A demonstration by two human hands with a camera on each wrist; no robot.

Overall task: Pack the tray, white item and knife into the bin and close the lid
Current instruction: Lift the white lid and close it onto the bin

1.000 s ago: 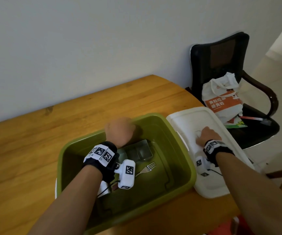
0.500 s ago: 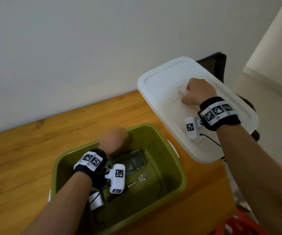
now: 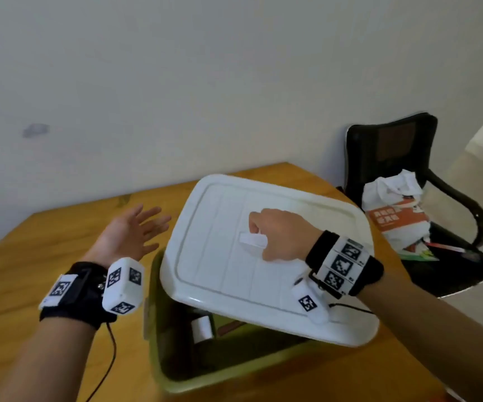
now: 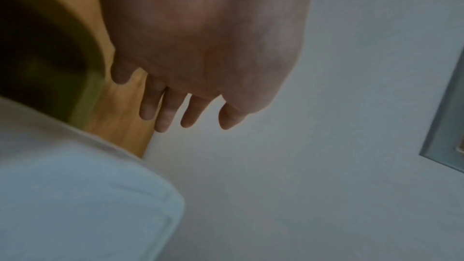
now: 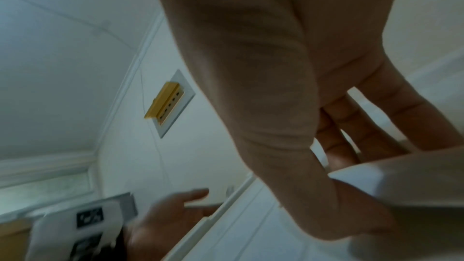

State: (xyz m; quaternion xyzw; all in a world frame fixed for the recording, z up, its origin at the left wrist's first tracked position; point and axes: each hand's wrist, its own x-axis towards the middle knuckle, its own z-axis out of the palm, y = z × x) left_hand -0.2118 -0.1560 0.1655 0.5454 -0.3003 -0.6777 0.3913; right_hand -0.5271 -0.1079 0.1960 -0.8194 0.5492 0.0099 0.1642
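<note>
Two hands are over the wooden table. The right hand has its fingers curled around the small raised handle in the middle of the white lid and holds the lid tilted above the green bin; the near edge of the lid is higher than the bin's rim, so the bin is only partly covered. The left hand is beside the lid's left edge, palm turned up, with the fingers straight and spread wide, and it holds nothing. Through the gap under the lid I can see a white item inside the bin, next to something brown that is too dark to name. The tray and the knife are hidden. A black chair stands to the right of the table, and a white bag with orange print lies on its seat.
</note>
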